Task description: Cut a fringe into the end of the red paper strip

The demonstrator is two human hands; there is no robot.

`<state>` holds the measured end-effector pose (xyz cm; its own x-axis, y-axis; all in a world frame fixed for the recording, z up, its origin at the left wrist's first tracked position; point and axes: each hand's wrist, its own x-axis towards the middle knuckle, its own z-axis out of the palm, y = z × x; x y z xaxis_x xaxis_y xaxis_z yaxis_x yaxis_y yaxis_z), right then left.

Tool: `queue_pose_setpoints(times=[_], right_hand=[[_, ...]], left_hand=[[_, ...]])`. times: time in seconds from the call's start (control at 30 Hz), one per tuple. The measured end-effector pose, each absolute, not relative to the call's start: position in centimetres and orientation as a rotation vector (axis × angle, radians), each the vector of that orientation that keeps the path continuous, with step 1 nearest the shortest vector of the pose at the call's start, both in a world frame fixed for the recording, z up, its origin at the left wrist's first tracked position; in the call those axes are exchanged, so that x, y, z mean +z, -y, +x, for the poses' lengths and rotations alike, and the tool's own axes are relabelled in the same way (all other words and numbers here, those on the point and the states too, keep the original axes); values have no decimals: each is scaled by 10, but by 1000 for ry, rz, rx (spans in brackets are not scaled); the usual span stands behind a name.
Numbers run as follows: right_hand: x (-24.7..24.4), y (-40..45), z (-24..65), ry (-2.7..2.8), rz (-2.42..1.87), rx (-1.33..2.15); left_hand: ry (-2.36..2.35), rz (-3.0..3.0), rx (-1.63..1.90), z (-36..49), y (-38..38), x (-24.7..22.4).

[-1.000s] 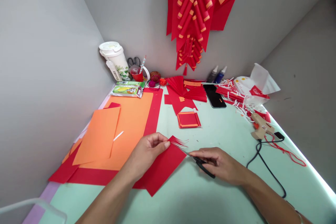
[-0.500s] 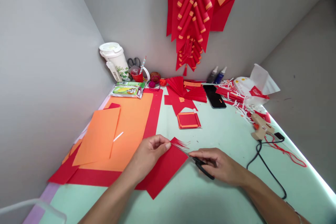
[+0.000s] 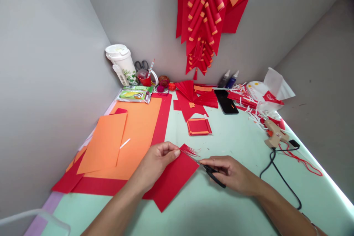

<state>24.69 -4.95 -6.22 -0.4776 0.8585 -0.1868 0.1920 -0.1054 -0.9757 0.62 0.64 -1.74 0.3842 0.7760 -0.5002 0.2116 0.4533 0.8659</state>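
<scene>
My left hand pinches the upper edge of a red paper sheet between thumb and fingers. Past the thumb, one end of the sheet is cut into thin fringe strips that fan out to the right. My right hand is closed round a pair of scissors with black handles. The scissor blades point up and left and lie along the sheet's cut edge, beside the fringe. How far apart the blades are is hard to make out.
Orange paper sheets lie on larger red paper at the left. Beyond the hands sits a small red and orange paper stack. A phone, a glue gun with its cord, and paper shreds are at the right.
The red sheet has shifted very slightly, its lower right edge turning a little outward. Both hands stay in nearly the same place, still holding the sheet and the scissors.
</scene>
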Motion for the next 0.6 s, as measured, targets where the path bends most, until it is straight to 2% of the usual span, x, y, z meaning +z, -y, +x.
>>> queue_pose_setpoints(times=[0.6], right_hand=[[-64,51,249,1591,-1159,1695]], left_hand=[[-1096,902,458,5,-7,-15]])
